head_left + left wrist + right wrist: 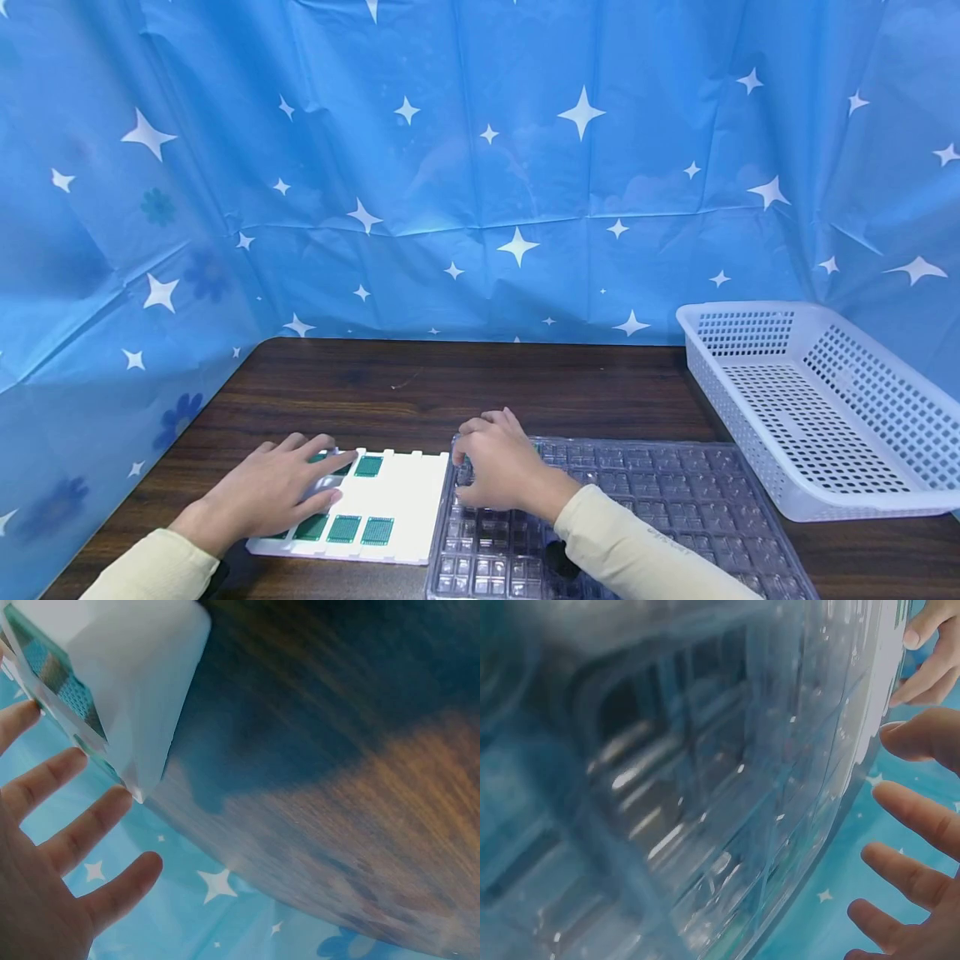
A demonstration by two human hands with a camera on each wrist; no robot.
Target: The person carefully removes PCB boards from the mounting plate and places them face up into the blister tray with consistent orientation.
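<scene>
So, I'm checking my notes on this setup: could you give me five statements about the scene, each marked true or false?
1. In the head view, the white tray lies left of the clear compartment tray. True.
2. The left grip is over the clear compartment tray. False: it is over the white tray; the right grip is over the clear one.
3. Green squares sit on the white tray. True.
4. The white basket stands left of the clear compartment tray. False: it stands to the right.
5. The blue curtain bears white stars. True.
</scene>
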